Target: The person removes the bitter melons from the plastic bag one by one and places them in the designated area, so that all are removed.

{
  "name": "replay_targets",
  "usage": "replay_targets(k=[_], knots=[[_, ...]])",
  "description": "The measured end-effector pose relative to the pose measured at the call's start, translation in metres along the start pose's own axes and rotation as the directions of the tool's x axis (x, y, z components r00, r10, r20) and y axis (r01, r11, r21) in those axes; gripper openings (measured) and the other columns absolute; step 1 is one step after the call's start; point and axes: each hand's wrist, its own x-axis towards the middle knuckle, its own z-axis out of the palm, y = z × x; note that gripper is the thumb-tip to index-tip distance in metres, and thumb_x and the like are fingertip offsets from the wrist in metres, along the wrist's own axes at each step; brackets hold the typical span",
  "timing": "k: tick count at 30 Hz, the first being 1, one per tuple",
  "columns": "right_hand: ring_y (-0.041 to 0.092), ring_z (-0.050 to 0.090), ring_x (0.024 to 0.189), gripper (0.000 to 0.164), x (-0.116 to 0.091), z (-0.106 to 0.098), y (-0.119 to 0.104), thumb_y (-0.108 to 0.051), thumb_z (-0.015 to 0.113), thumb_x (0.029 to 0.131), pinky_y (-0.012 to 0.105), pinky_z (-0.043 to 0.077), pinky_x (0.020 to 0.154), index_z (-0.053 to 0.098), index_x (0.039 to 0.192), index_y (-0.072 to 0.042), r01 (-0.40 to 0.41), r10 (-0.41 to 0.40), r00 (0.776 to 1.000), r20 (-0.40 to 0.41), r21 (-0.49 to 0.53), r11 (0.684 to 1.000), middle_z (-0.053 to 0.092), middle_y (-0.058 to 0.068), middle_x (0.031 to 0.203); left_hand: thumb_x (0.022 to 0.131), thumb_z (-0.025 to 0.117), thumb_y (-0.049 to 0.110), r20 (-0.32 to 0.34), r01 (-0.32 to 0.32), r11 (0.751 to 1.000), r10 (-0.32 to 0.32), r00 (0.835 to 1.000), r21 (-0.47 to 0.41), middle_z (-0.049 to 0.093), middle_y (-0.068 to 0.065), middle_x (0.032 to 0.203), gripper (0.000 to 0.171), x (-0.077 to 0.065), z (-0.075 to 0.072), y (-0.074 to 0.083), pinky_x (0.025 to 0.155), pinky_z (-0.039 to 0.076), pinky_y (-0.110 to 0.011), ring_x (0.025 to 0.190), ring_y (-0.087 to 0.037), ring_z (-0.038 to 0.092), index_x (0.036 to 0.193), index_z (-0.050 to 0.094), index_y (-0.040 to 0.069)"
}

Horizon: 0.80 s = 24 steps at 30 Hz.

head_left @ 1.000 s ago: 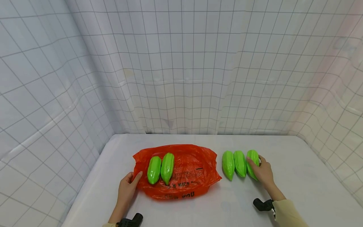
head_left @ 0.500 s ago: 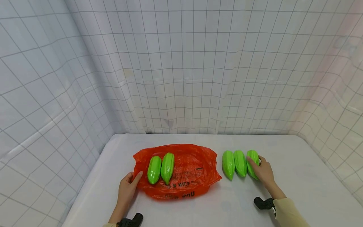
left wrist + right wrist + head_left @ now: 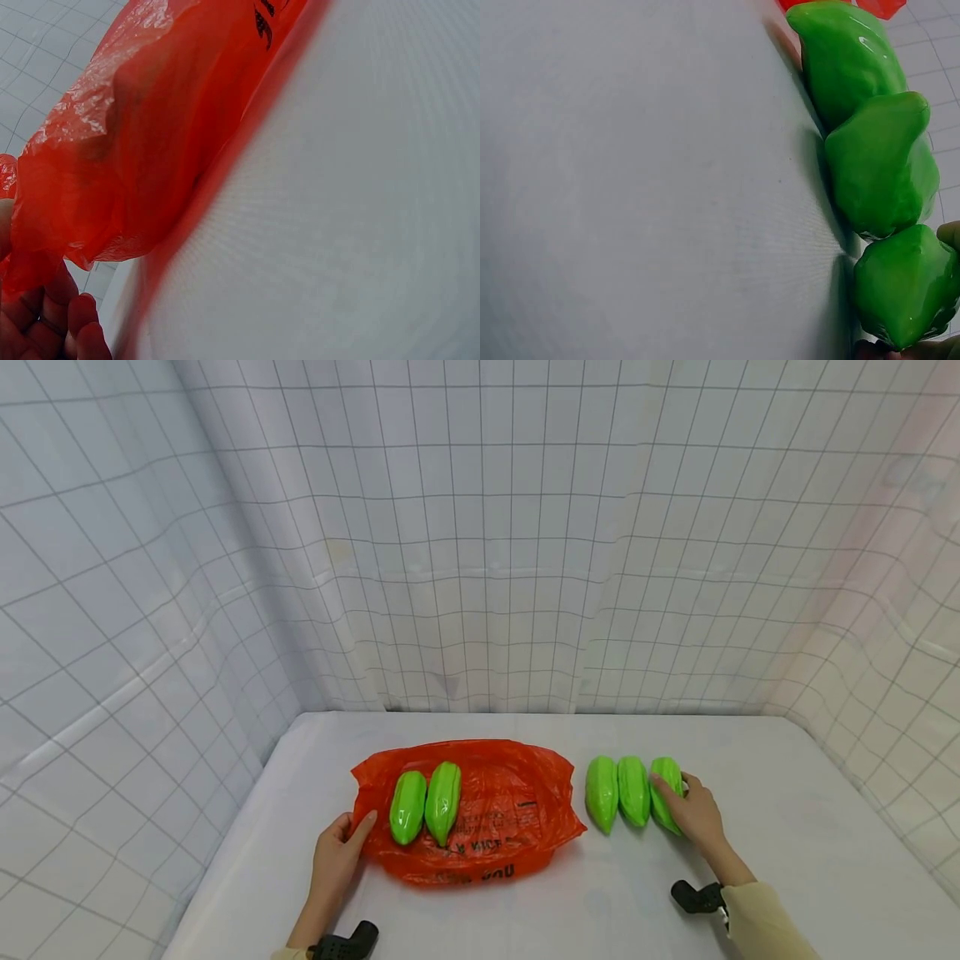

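A red plastic bag lies spread on the table, with black print on it. My left hand pinches its left edge between thumb and fingers. Two glossy green ridged fruits, a left one and a right one, lie side by side on the bag. To the right of the bag, three more stand in a row: the left fruit, the middle fruit and the right fruit. My right hand holds the right fruit, thumb on one side and fingers on the other.
The white table meets a grid-patterned white curtain at the back and sides. A black wrist device sits on the right wrist and a similar device on the left.
The row of three green fruits has slid very slightly left, with my right hand on the right one. My left hand and the bag show hardly any change.
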Motion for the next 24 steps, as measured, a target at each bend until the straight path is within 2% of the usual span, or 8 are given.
replay_targets(k=[24], knots=[[0.056,0.031,0.121,0.090,0.0012,-0.0047,-0.0061,-0.059,0.036,0.095,0.060,0.029,0.097,0.024,0.137,0.020,-0.014,0.017,0.998,0.055,-0.056,0.998,0.030,0.044,0.132,0.092,0.061,0.040,0.010,0.009,1.000,-0.009,1.000,-0.009,0.051,-0.006,0.073,0.040,0.0005,-0.0002,-0.0010,0.058,0.039,-0.022,0.071,-0.017,0.046,0.097,0.058,0.000]])
